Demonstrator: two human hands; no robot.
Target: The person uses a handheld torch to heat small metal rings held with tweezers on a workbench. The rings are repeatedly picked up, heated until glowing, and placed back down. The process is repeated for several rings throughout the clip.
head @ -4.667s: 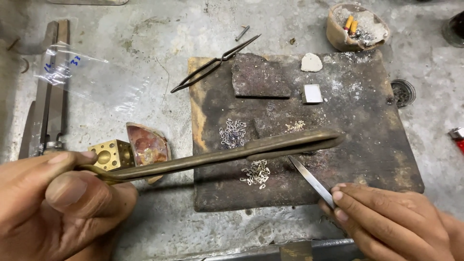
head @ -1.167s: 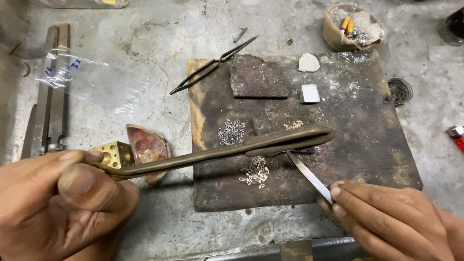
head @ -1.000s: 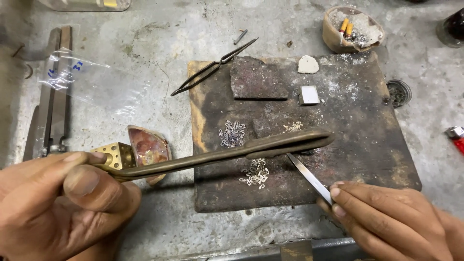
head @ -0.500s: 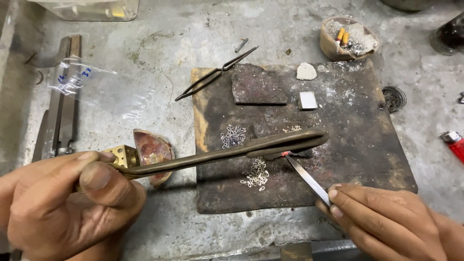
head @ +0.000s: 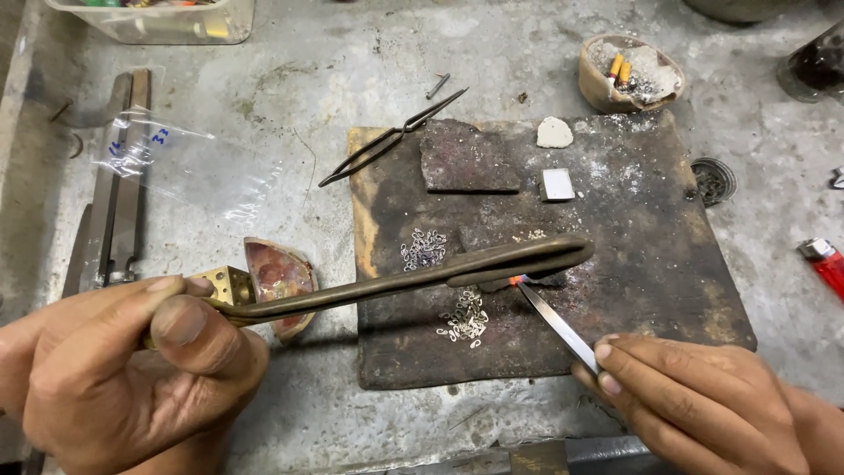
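Left hand [head: 132, 369] is closed around the brass end of a long curved blowpipe [head: 413, 277], thumb pressed on top; the pipe runs rightward over the charred soldering board [head: 668, 264], its hooked tip near the board's middle. Right hand [head: 694, 405], off the board's front right corner, pinches steel tweezers [head: 558, 321] between fingertips; the tweezer tip sits just under the pipe's tip, where a small orange glow [head: 516, 281] shows. Two piles of small silver links [head: 466, 318] lie on the board toward its left edge. Black tweezers [head: 391, 139] cross the board's back left corner. A red lighter [head: 822, 264] lies at the bench's right edge.
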